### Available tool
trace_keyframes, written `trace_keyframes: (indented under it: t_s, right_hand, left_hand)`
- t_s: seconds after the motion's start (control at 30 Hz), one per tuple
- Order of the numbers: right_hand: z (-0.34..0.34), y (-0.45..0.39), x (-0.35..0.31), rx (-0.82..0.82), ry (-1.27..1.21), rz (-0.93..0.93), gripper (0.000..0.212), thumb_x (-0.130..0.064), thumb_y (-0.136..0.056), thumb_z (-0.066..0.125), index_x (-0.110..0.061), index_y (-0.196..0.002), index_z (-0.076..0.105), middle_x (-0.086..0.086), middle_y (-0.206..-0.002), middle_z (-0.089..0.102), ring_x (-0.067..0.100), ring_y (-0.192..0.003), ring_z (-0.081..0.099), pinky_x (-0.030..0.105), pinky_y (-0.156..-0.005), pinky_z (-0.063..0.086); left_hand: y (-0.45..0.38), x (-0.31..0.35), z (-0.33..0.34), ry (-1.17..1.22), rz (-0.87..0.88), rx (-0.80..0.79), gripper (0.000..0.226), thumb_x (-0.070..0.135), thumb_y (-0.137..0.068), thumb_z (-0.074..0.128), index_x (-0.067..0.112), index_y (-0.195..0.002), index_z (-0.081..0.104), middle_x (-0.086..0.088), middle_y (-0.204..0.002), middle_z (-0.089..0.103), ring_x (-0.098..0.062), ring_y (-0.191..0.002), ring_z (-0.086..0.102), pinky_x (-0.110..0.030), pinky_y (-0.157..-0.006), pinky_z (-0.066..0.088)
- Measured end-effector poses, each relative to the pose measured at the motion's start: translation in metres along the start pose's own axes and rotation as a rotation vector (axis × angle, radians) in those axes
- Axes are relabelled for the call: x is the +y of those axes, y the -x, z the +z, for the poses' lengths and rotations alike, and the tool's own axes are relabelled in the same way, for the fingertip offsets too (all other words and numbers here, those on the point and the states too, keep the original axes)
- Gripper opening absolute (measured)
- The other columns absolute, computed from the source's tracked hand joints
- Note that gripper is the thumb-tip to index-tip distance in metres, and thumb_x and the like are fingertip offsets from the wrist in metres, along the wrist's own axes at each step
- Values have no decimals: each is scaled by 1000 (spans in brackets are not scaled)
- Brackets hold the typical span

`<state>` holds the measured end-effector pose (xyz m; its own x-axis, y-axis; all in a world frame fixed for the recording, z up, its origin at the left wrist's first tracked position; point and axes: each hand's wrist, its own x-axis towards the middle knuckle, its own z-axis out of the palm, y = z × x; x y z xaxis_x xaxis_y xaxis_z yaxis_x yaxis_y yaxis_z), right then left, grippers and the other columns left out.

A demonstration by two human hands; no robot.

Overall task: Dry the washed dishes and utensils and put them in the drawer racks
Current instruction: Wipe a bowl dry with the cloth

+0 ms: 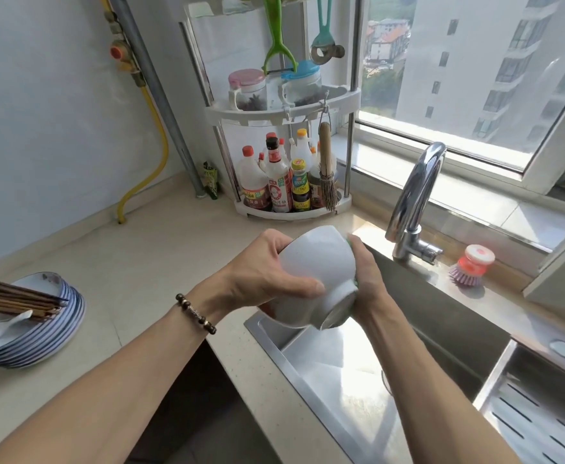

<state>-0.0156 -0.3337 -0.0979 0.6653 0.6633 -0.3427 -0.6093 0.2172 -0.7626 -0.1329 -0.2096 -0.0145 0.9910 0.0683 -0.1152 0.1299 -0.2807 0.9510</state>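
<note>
My left hand (267,272) grips a white bowl (314,262) tilted on its side above the left edge of the steel sink (341,373), its foot pointing toward me. My right hand (364,283) presses a green cloth (450,244) against the bowl's right side; only a thin green strip of it shows. On the counter at the left stands a stack of blue-rimmed plates (70,316), with dark wooden chopsticks (16,298) and a white spoon (0,326) lying on top.
A chrome faucet (415,202) rises behind the sink, with a red dish brush (472,266) on the ledge beside it. A white corner rack (284,112) holds sauce bottles (281,182) and jars. A slotted drain tray (542,420) sits at the lower right.
</note>
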Motion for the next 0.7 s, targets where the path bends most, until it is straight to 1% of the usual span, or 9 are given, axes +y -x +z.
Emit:
trace_keyframes:
  t_s: [0.1, 0.2, 0.27, 0.33, 0.4, 0.47, 0.53, 0.63, 0.7]
  right_hand:
    - [-1, 3, -10, 33, 203, -180, 34, -42, -92, 60, -20, -66, 67, 8, -66, 61, 25, -62, 57, 33, -59, 44]
    - [7, 5, -24, 20, 521, -365, 38, -27, -100, 58, -10, -66, 55, 0, -53, 55, 15, -48, 52, 25, -48, 40]
    - [13, 5, -31, 53, 532, -432, 35, -25, -101, 58, -8, -70, 57, -1, -54, 60, 15, -49, 57, 24, -47, 44]
    - [16, 1, -29, 77, 564, -516, 31, -33, -102, 57, -15, -77, 64, 4, -73, 67, 18, -65, 65, 30, -56, 52]
    - [20, 3, -16, 55, 715, -613, 28, -44, -99, 53, -24, -103, 71, 2, -105, 68, 15, -95, 66, 33, -79, 54]
    - [25, 11, 1, 12, 765, -687, 39, -44, -96, 48, -30, -129, 64, -3, -129, 60, 9, -118, 57, 25, -99, 47]
    - [25, 11, 7, 38, 643, -674, 36, -39, -97, 49, -31, -128, 63, -2, -128, 62, 13, -117, 59, 26, -97, 49]
    - [25, 1, -12, 110, 366, -408, 23, -36, -100, 49, -27, -95, 70, 5, -96, 71, 36, -99, 69, 42, -78, 55]
    - [29, 3, -12, 64, 410, -432, 24, -38, -98, 49, -28, -100, 71, 6, -102, 68, 30, -102, 67, 40, -85, 53]
  left_hand:
    - [-6, 1, -13, -54, -134, -75, 59, 32, -53, 86, 5, -104, 73, -9, -101, 76, -26, -94, 73, -34, -74, 59]
    - [-13, 7, -11, -182, -202, -67, 44, 18, -62, 93, 7, -101, 76, -8, -97, 77, -26, -91, 74, -40, -79, 62]
    - [-18, 5, -5, -236, -186, 38, 36, 17, -61, 94, 9, -92, 78, -6, -90, 77, -24, -85, 74, -41, -77, 63]
    - [-20, 1, 3, -213, -150, 146, 31, 16, -61, 95, 11, -87, 78, -4, -84, 77, -22, -79, 74, -39, -72, 62]
    - [-22, -4, 5, -174, -117, 275, 25, 10, -63, 92, 11, -82, 76, -2, -78, 75, -21, -73, 73, -36, -66, 60]
    - [-24, -9, 5, -154, -90, 346, 18, 2, -66, 87, 10, -75, 73, -3, -73, 73, -21, -69, 70, -38, -63, 59]
    - [-23, -11, 8, -145, -57, 337, 18, 0, -67, 86, 6, -79, 74, -9, -76, 74, -23, -68, 70, -41, -64, 61]
    - [-19, -12, 15, -152, -25, 370, 26, 3, -65, 90, 5, -87, 76, -9, -82, 76, -19, -69, 72, -36, -63, 61]
    - [-19, -14, 16, -108, -24, 409, 24, 0, -66, 89, 5, -85, 76, -4, -79, 75, -14, -67, 71, -29, -59, 57]
